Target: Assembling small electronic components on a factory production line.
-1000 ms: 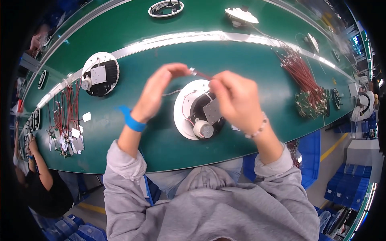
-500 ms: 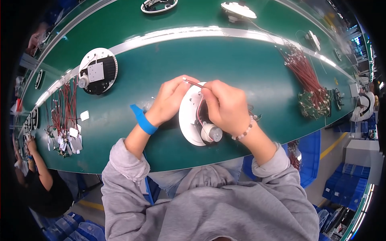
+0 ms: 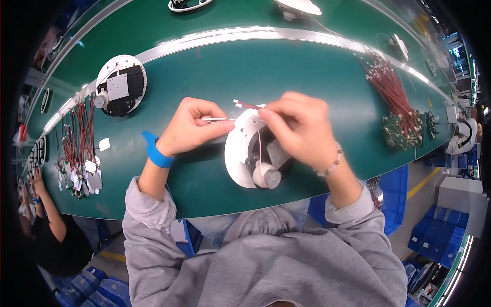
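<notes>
In front of me, a round white housing (image 3: 239, 153) stands tilted on the green bench, with a small silver-white motor (image 3: 268, 176) and a grey plate (image 3: 276, 154) on its dark inner side. My left hand (image 3: 192, 128) is closed, pinching thin white wires (image 3: 217, 119) beside the housing's upper rim. Dark red wires (image 3: 246, 105) with small white connectors stick out from the pinched fingers of my right hand (image 3: 303, 128), above the housing. A pinkish-white lead (image 3: 260, 146) runs down toward the motor. My right hand hides part of the housing.
Another round housing (image 3: 134, 87) lies at left, near hanging red wires with white tags (image 3: 84, 153). A bundle of red wires (image 3: 394, 92) ends in green circuit boards (image 3: 404, 130) at right. More housings (image 3: 299, 6) lie beyond the metal rail. Blue bin (image 3: 396, 199) below right; another person's arm (image 3: 48, 204) far left.
My hands have moved apart, the left one leftward. My left hand has come away from the red wires' end and now pinches white wires. The right hand still holds the red wires.
</notes>
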Tool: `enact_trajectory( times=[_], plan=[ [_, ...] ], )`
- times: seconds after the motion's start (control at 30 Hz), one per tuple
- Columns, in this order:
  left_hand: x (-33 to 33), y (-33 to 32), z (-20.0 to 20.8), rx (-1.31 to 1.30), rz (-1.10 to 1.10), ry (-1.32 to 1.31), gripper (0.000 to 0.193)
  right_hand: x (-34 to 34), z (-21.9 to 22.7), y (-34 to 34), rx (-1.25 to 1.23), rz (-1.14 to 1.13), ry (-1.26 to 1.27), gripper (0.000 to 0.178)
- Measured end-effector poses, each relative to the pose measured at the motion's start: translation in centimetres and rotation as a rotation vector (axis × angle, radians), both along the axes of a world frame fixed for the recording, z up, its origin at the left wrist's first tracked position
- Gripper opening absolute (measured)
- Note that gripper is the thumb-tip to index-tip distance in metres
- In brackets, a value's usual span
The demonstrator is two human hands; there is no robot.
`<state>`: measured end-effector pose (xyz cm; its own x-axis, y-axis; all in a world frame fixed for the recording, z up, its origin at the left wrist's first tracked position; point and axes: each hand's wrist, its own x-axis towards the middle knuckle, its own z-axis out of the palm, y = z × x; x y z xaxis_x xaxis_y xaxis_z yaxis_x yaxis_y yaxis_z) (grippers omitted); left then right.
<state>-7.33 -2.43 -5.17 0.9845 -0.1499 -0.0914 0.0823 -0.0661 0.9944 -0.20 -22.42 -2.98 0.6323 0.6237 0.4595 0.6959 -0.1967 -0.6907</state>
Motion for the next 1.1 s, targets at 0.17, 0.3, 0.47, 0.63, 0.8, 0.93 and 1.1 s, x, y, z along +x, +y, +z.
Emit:
enact_trajectory(
  times=[0.17, 0.3, 0.47, 0.63, 0.8, 0.93, 1.1],
  plan=[
    [-0.3, 0.1, -1.1, -0.133, 0.018, 0.066, 0.010, 0.8, 2.1, -1.3, -0.191, 0.111, 0.323, 0.007],
    [-0.4, -0.7, -0.6, -0.238, 0.011, 0.128, 0.011, 0.3, 2.3, -1.7, -0.214, 0.072, 0.424, 0.009],
    [-0.7, -1.3, -0.8, -0.252, -0.020, 0.133, 0.015, -0.2, 1.7, -1.4, -0.187, 0.008, 0.214, 0.009],
    [-0.9, -1.5, -0.7, -0.291, -0.031, 0.140, 0.018, -0.5, 2.0, -1.5, -0.278, 0.014, -0.006, 0.007],
    [-0.8, -1.7, -0.8, -0.241, -0.028, 0.117, 0.016, -1.0, 1.5, -0.7, -0.245, -0.020, -0.125, 0.009],
    [-0.8, -1.6, -0.8, -0.243, -0.034, 0.130, 0.016, -0.8, 1.5, -0.3, -0.306, -0.003, -0.139, 0.008],
    [-0.8, -1.8, -1.2, -0.202, -0.031, 0.094, 0.016, -0.7, 1.7, 0.2, -0.375, 0.035, -0.179, 0.006]
  ],
)
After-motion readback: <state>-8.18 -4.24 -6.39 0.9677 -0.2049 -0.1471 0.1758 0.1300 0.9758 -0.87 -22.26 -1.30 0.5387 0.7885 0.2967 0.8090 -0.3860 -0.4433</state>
